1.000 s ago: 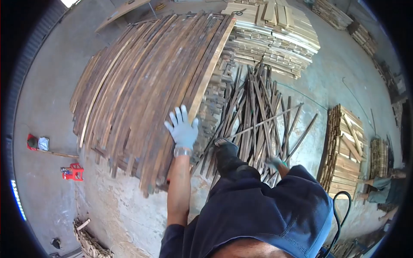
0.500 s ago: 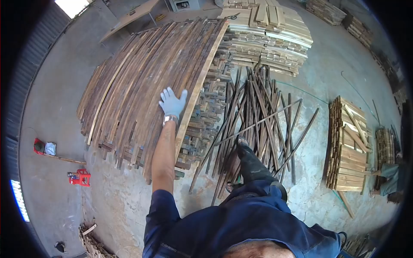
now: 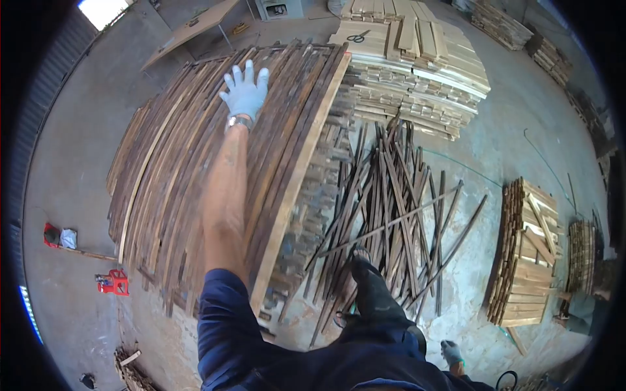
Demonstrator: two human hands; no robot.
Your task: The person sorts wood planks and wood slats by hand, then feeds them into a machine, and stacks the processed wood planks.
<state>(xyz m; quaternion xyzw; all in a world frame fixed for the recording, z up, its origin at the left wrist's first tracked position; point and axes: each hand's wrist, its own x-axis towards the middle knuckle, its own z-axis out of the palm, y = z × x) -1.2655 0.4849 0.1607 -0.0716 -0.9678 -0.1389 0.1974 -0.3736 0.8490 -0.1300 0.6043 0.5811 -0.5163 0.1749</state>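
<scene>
The left hand (image 3: 244, 91) lies flat and spread on the planks (image 3: 176, 163) at upper left. The right hand (image 3: 451, 352) hangs at lower right; I cannot tell if it is open. The sticks (image 3: 391, 189) in the middle lie loose, not piled.

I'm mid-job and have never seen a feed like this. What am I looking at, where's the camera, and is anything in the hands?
No machine: one wide-angle camera on a person's head looks down past their body. The left hand, gloved, lies flat and open on a big stack of dark slats, gripping nothing. The right hand, also gloved, hangs low near the bottom edge; it is too small to tell if it holds anything. Loose slats lie on the concrete floor by the boot; lighter planks are stacked beyond.
</scene>
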